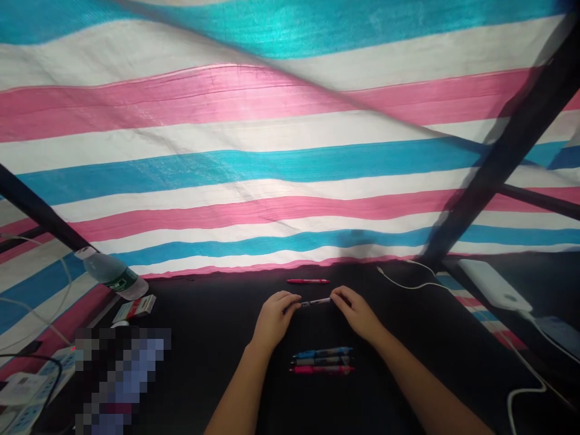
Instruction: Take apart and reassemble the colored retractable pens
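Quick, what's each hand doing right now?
Left hand: closed, pinching one end of a dark pen.
Right hand: closed, pinching the pen's other end.

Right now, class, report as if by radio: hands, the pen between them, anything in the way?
Left hand and right hand on the two ends of a pen. Pink pen lying beyond. Three pens lying nearer.

Left hand (274,320) and right hand (356,313), fingertips on one pen (315,301); three pens (321,361) parallel below, pink pen (308,281) beyond.
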`<state>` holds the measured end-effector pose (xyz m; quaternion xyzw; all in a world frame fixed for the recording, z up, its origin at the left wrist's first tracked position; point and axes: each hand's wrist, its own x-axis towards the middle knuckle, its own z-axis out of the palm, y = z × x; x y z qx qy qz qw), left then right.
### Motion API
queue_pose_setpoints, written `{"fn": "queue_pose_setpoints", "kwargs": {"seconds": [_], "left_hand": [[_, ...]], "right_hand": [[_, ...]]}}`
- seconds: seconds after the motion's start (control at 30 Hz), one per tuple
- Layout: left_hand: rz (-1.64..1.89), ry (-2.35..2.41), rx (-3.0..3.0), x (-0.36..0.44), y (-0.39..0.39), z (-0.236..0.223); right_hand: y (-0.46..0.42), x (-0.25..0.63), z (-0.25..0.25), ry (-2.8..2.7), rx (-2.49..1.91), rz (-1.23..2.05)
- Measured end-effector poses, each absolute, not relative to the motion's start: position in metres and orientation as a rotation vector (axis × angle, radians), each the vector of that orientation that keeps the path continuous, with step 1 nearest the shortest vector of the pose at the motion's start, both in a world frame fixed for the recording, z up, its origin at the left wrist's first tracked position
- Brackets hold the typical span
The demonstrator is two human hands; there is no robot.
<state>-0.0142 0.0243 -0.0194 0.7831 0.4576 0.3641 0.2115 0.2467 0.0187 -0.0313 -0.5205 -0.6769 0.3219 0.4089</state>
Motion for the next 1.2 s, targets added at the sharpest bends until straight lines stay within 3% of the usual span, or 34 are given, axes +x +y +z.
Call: {"fn": "queue_pose_setpoints", "kwargs": {"seconds": [0.23, 0.67, 1.2], "left_hand": [[0.929, 1.219, 2.196, -0.015, 0.024, -0.017], [0.976, 1.106, 2.204, -0.008, 0.020, -0.010], [1.049, 1.039, 2.169, -0.008, 0.022, -0.013]], "right_hand": [[0.019, 0.247, -0.027, -1.522, -1.303, 1.020], [0.024, 0.243, -0.033, -1.234, -1.315, 1.079], [0.016, 0.238, -0.023, -1.442, -1.149, 1.532]]}}
